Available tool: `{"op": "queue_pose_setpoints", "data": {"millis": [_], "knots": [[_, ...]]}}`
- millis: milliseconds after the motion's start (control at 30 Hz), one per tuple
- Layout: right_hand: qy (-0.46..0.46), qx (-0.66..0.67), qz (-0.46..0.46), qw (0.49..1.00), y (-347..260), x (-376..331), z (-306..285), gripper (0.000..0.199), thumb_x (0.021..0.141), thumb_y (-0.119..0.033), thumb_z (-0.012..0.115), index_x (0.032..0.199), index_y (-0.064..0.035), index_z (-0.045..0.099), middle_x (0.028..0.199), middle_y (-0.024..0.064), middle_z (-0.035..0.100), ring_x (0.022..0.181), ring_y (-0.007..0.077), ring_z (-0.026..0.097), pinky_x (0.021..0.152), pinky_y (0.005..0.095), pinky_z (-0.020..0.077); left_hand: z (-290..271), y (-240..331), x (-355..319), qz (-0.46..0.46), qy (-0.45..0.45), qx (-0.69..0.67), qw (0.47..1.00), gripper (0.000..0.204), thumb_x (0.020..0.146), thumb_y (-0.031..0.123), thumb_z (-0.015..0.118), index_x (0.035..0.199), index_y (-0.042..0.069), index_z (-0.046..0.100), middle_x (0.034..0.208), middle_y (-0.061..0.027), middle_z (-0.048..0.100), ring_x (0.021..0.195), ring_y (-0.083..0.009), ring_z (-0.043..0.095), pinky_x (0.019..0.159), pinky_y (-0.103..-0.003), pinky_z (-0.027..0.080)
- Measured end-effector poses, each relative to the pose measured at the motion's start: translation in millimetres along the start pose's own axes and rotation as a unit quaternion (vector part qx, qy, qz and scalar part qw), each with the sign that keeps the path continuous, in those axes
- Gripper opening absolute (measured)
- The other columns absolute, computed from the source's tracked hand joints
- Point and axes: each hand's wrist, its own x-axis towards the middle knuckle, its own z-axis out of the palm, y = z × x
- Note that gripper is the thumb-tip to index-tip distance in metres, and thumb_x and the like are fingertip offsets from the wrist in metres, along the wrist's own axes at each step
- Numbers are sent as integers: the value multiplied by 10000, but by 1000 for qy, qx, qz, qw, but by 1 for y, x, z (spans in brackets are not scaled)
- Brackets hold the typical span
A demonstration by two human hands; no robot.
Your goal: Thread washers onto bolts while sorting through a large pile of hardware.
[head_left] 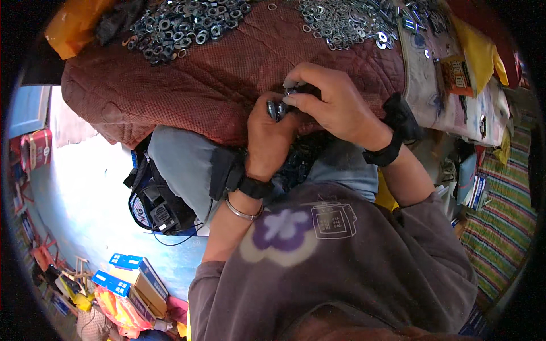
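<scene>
My left hand (266, 136) and my right hand (333, 99) meet at the near edge of a dark red quilted cloth (227, 74). Between the fingertips of both hands sits a small cluster of dark metal parts (284, 102), nuts or bolts by the look of them. My left fingers pinch it from below. From above, my right fingers close over it. A heap of grey nuts (182, 25) lies on the cloth at the far left, and a heap of shiny washers (347, 20) at the far right. Both wrists wear black straps.
A black pouch with a device and cable (156, 207) hangs at my left knee. Blue and yellow boxes (136, 278) lie on the blue floor at lower left. Printed packets (460, 74) and a striped mat (500, 221) are on the right.
</scene>
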Motion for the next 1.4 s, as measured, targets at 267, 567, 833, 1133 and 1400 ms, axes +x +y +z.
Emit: {"op": "queue_pose_setpoints", "data": {"millis": [267,567,833,1133,1400], "knots": [[41,98,62,992,17,-3,2,180,762,-144,607,859,4,570,739,146,590,688,240,593,635,328,452,6,18,-2,-1,16,61,998,135,800,40,614,869,4,505,695,4,520,597,-51,481,498,-214,410],[46,106,57,992,16,-7,0,189,767,-146,618,853,18,578,731,109,597,695,154,566,638,284,442,4,11,-1,-32,32,12,999,113,789,30,619,832,22,515,677,11,518,562,-44,463,464,-212,386],[34,183,127,974,14,-10,-3,163,791,-133,599,865,12,584,797,120,615,747,206,586,686,303,449,4,9,0,5,23,24,999,123,777,35,635,811,18,518,668,20,506,568,-36,447,472,-206,380],[140,-61,-17,988,21,30,-10,199,784,-159,591,917,-12,580,849,178,597,798,351,581,704,385,457,6,11,1,25,26,88,995,127,770,48,652,827,15,544,669,19,515,596,-47,440,512,-211,381],[203,-57,-31,977,14,18,-1,198,813,-203,543,832,-6,553,803,198,560,766,393,537,642,453,431,4,13,-2,-52,14,-20,998,164,787,52,645,887,41,516,678,32,510,547,-33,440,465,-188,351]]}}
